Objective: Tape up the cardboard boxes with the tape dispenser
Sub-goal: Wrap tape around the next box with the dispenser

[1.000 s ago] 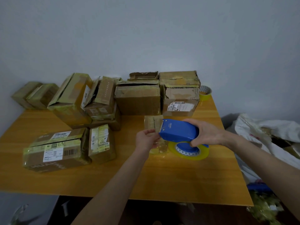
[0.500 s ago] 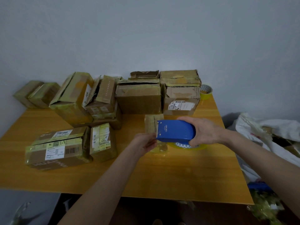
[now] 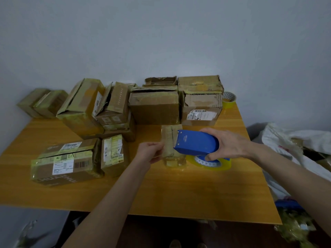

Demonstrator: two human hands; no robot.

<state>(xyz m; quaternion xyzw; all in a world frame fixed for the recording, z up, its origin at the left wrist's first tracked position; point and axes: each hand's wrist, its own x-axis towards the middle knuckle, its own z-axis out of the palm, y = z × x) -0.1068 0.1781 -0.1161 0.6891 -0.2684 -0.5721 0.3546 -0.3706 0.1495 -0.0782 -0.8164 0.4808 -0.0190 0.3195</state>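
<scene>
Illumination is dim and diffuse, with a cool cast on the wall (image 3: pixel 161 42). The tabletop (image 3: pixel 53 190) carries a soft, broad shadow at its front centre. Wide-angle distortion bows the tabletop edges. Detail is soft overall; the lower corners are smeared and blurred.

It looks like a small packing room. A wooden table (image 3: pixel 179 194) stands against a bare pale wall (image 3: pixel 161 33). Many used cardboard boxes (image 3: pixel 154 108) with mail labels sit on it, beside a spare tape roll (image 3: pixel 229 100). White bags (image 3: pixel 295 140) lie nearby.
</scene>
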